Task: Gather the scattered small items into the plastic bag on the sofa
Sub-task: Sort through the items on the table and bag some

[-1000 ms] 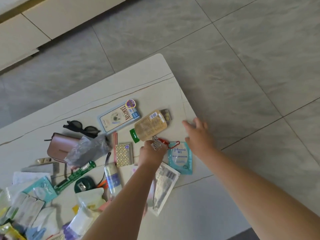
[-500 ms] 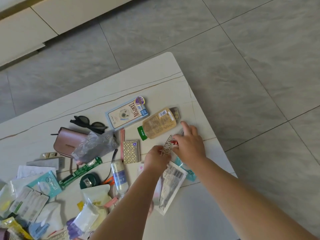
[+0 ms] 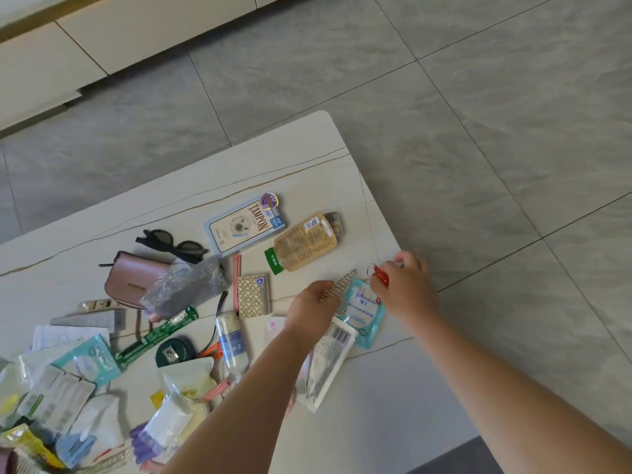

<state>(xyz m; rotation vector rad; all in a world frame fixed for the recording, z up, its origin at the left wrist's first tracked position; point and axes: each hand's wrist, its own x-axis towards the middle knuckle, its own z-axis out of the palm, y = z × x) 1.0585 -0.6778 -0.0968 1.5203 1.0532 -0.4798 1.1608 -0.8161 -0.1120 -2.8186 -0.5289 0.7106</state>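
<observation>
- The left hand [image 3: 313, 311] keeps a closed grip on a metal hair comb [image 3: 338, 285], lifted off the desk [image 3: 307, 159], likely to carry it off.
- The right hand [image 3: 407, 285] pinches a red carabiner clip [image 3: 379, 274] above the blue Johnson's wipes packet [image 3: 366, 311].
- Other small items lie scattered on the desk: a tampon box [image 3: 244, 224] and an amber bottle [image 3: 304, 244].
- Neither the plastic bag nor the sofa is in view.
</observation>
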